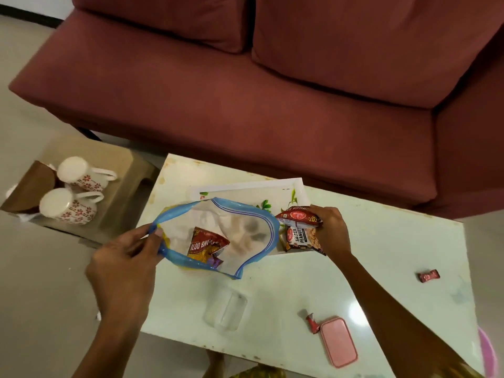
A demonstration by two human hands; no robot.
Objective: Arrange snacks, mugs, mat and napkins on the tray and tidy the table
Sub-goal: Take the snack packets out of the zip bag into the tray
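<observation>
Packets (298, 230) are seemingly being unpacked: left fingers (153, 236) pinching bag (245, 222) open, right fingers (319, 216) gripping two, needing placing on tray (245, 190).

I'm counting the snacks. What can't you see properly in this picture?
Head view:
- Tray: mostly covered by the zip bag.
- Purple snack: tucked under the red packet inside the bag.
- Top packet in the right hand: name folded away.
- Pink thing: cut off by the right edge.

A maroon sofa (245, 110) stood behind the worktop (381, 255). A low brown stool (128, 170) stood at the worktop's left. Near the worktop's front edge lay a pink lidded box (338, 341) and, well apart, a clear container (226, 309).
</observation>
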